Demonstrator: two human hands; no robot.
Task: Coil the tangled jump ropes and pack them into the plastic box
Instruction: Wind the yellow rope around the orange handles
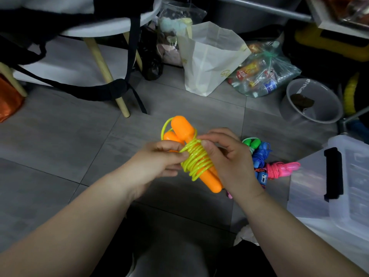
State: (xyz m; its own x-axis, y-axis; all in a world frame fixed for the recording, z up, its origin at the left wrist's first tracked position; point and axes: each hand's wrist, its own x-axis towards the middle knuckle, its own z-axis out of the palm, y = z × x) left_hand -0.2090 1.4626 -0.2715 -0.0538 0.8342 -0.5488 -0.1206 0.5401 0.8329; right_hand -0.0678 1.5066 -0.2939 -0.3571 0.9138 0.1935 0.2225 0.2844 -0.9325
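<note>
**Yellow rope wound on its handles, box waiting at the right**

I have the yellow jump rope [196, 159] up off the floor, over the middle of the grey tiles. Its cord is wound in tight turns round the two orange handles [182, 126], which lie side by side so that the pair serves as a spool. One fat end sticks out above the turns and the other ends stick out below.

My left hand [159, 158] has its fingers curled in and pinches the bundle from the left, I judge to stop the turns slipping. My right hand [227, 156] is curled too, with thumb and forefinger closed on the top of the winding, probably seating the last turn. A small loop of cord stands free at the upper left of the handles, so I take the coil as almost finished but not secured.

The plastic box [355, 176] sits on the floor at the right edge. I cannot tell whether its lid is on. Near its left wall lie the green rope [252, 142], the blue rope [261, 152] and the pink rope [279, 168], heaped together and touching. The next move, as I see it, calls for a firm grip across the turns while the bundle goes rightwards to the box.
</note>
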